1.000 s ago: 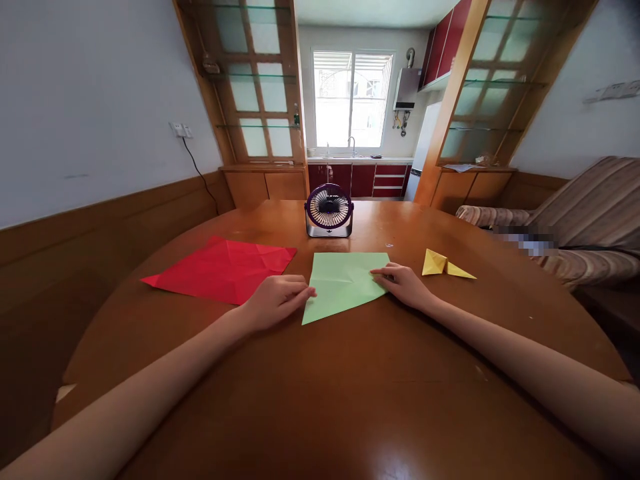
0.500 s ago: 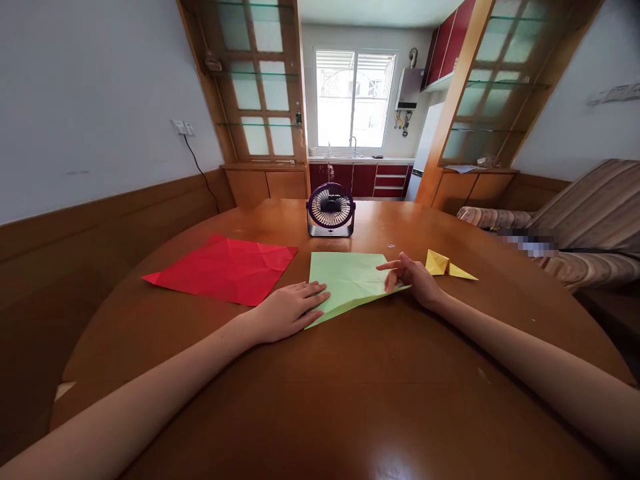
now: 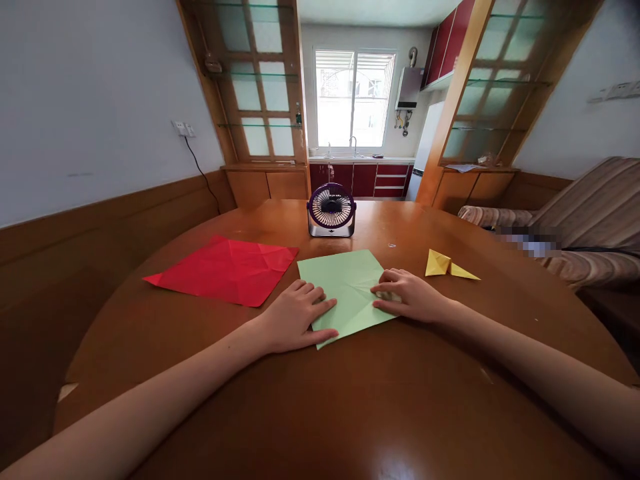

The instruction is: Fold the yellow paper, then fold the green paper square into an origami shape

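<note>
Round wooden table (image 3: 320, 400), kitchen window behind. Red sheet (image 3: 225, 270) left, fan (image 3: 331, 211) far centre. Green paper (image 3: 347, 290) flat between hands, long axis diagonal. Left hand (image 3: 297, 320) flat on near-left edge; right hand (image 3: 410, 297) pressing right corner, fingers spread. Yellow fold (image 3: 447, 265) right.

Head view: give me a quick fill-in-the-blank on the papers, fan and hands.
1. Both hands, the left hand and the right hand, rest flat on the ____ paper sheet.
2. The creased red paper sheet lies to the ____ of it.
3. The small folded paper shape is ____.
4. Behind the sheets stands a purple desk ____.

Missing: green; left; yellow; fan
</note>
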Demonstrator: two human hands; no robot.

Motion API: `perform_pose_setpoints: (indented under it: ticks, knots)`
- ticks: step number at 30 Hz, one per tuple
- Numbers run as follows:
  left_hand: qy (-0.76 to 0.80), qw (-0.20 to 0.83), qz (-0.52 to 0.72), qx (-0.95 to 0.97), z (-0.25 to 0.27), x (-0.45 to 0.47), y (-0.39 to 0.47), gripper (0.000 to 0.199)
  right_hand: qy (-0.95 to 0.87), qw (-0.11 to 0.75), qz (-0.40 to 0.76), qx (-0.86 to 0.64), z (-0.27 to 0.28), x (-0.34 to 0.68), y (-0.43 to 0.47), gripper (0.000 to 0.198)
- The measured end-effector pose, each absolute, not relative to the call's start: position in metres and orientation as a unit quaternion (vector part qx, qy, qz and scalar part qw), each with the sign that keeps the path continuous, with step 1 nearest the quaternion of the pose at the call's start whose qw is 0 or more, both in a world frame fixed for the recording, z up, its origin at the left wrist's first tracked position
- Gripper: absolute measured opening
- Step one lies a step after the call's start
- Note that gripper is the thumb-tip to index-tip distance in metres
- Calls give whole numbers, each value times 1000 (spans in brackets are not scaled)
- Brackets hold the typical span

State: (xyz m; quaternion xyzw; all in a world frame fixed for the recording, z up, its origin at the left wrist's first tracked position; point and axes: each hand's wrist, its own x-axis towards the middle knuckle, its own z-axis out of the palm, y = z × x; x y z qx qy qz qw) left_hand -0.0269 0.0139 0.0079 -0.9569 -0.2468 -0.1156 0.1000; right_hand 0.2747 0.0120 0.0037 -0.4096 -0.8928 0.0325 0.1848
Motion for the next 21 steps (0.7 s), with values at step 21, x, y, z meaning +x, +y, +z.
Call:
perform_pose_setpoints:
  ticks: [21]
  knots:
    - [-323, -3, -108, -940, 6, -36, 32, 43, -911, 188, 75, -360, -2, 277, 26, 52]
